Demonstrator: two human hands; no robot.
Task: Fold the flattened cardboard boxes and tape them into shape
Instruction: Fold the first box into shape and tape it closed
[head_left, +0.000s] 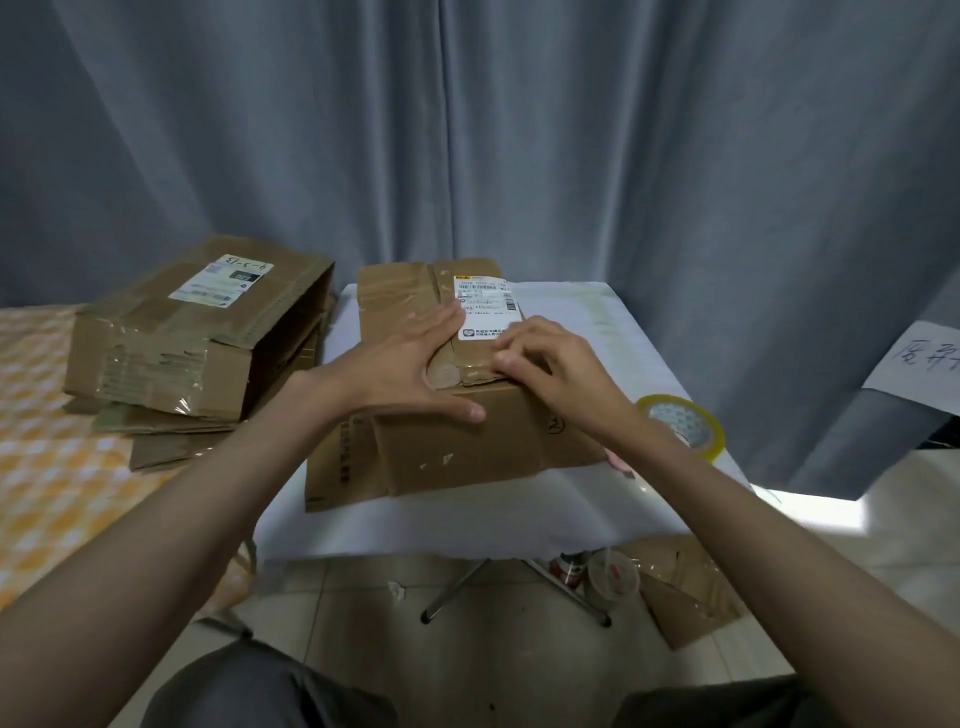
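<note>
A folded-up cardboard box (483, 447) with a white shipping label stands on the small white table (571, 509). My left hand (410, 364) lies flat on the box's top, fingers spread, thumb hooked over the near top edge. My right hand (550, 364) rests on the top near the front edge with fingers curled, fingertips pressing at the seam where clear tape lies. A roll of clear tape with a yellowish rim (683, 423) sits on the table right of the box, partly hidden by my right wrist.
A stack of flattened cardboard boxes (197, 338) lies on the orange-checked bed (47, 467) to the left. Grey curtains hang behind. Under the table are metal legs, a cardboard scrap (685, 592), and an empty tape core (613, 577) on the tiled floor.
</note>
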